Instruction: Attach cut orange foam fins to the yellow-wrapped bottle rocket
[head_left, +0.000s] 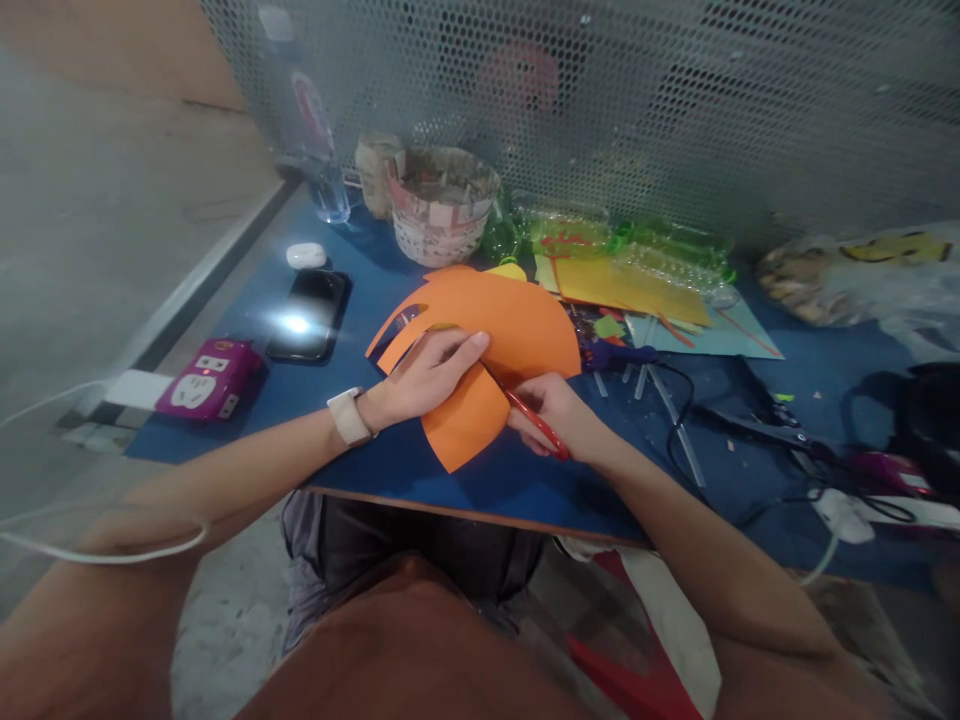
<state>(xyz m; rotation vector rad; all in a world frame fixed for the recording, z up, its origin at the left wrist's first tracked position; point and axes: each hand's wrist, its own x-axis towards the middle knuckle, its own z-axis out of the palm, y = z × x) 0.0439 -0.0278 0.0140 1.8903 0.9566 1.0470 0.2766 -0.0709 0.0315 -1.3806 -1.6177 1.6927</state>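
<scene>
A sheet of orange paper (pixel 517 310) with curved cut edges and a cut-out slot at its left lies over the blue table. My left hand (pixel 431 375) grips it from the left, thumb on top and the other fingers partly hidden. In my right hand (pixel 551 415) is a pair of scissors (pixel 541 424) with red handles. Their blades reach into the paper along a slit, and a flap of it hangs toward the table's front edge. How far apart the blades stand cannot be made out.
Behind the paper are a woven paper basket (pixel 442 215), a water bottle (pixel 319 150), yellow paper sheets (pixel 630 288) and clear green plastic pieces (pixel 675 255). A phone (pixel 309 315), white earbud case (pixel 306 256) and purple power socket (pixel 210 382) lie left. Glue sticks (pixel 679 425) and cables lie right.
</scene>
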